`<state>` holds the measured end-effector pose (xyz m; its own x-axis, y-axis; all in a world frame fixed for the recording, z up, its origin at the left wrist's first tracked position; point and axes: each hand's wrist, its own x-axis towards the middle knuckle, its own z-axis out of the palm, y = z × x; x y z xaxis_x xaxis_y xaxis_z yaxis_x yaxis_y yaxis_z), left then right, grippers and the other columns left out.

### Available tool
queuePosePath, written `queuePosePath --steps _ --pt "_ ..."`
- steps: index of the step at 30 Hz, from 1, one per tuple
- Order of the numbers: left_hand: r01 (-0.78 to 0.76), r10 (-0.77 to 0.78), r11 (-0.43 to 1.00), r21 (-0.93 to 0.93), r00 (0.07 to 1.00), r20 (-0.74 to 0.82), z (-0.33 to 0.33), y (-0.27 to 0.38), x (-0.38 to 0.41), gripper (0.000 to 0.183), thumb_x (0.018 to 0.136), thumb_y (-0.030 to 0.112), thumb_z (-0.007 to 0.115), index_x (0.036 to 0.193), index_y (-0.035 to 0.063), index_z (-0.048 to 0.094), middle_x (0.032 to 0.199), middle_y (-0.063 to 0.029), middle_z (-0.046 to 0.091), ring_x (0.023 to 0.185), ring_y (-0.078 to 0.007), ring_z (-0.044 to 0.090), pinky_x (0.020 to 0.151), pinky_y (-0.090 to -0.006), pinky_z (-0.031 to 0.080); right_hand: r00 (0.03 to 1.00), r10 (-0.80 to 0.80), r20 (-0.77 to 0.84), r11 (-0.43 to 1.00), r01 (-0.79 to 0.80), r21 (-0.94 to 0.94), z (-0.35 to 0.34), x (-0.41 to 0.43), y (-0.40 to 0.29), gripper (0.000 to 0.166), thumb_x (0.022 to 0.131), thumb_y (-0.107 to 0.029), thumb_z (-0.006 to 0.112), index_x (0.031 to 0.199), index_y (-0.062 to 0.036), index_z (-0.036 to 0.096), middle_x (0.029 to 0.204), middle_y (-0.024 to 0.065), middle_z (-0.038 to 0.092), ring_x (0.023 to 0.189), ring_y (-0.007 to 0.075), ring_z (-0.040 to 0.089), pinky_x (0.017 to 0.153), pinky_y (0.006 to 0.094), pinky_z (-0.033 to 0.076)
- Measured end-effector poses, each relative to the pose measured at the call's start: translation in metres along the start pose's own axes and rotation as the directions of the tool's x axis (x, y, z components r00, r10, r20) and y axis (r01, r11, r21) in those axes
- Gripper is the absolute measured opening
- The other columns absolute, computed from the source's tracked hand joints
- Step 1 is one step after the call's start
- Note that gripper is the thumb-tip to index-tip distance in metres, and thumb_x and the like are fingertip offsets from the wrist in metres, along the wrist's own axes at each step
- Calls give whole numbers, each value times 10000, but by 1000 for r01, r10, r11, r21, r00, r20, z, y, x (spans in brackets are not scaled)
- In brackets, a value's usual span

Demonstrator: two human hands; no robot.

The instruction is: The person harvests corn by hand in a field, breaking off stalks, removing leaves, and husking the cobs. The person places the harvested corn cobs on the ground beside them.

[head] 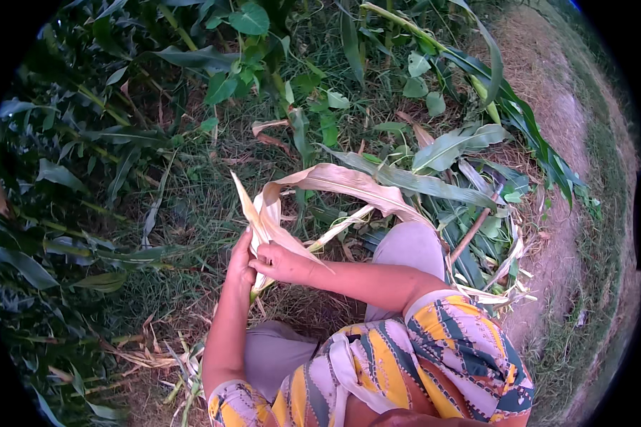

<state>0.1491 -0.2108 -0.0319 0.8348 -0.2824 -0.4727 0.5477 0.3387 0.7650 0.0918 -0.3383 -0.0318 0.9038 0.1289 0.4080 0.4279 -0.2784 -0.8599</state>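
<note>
A pale, dry corn husk point(260, 227), peeled partly apart, stands up between both hands, its greenish base just below them. My left hand point(241, 261) grips it from the left, thumb upward. My right hand point(282, 262) is closed on the husk from the right, its fingers curled against my left hand. Whether an ear lies inside is hidden. A long dried corn leaf point(342, 179) arches from the husk to the right, over my knee. A pale corn stalk point(342, 227) runs up and right from behind my right hand.
Standing corn plants point(85, 133) fill the left side. Cut green corn leaves point(459, 229) and a brown stick point(470, 235) lie beside my right knee. Husk scraps point(189, 373) lie near my left elbow. A dirt path point(555, 229) runs along the right.
</note>
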Motion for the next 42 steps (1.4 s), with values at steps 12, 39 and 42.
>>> queuePosePath --steps 12,39,42 --pt "-420 416 907 -19 904 -97 2 46 -35 562 835 406 597 1190 -3 448 1066 -113 581 961 -194 578 832 -324 463 919 361 158 672 -373 640 -4 46 -33 606 728 -198 723 1185 38 405 1041 111 562 904 163 576 774 282 476" --pt "-275 631 684 676 687 -359 -89 87 -54 245 841 150 472 932 -34 606 746 -44 610 588 -94 564 479 -220 451 858 366 361 871 -179 -458 5 24 -1 550 707 -202 661 1213 -154 452 931 153 637 841 336 616 725 400 487" --pt "-380 738 616 690 586 -336 -102 76 -41 218 834 129 467 890 -27 608 697 -36 601 540 -96 555 464 -224 446 905 289 313 868 -109 -484 12 21 3 561 711 -228 657 1222 -173 432 895 149 643 804 336 622 703 411 487"
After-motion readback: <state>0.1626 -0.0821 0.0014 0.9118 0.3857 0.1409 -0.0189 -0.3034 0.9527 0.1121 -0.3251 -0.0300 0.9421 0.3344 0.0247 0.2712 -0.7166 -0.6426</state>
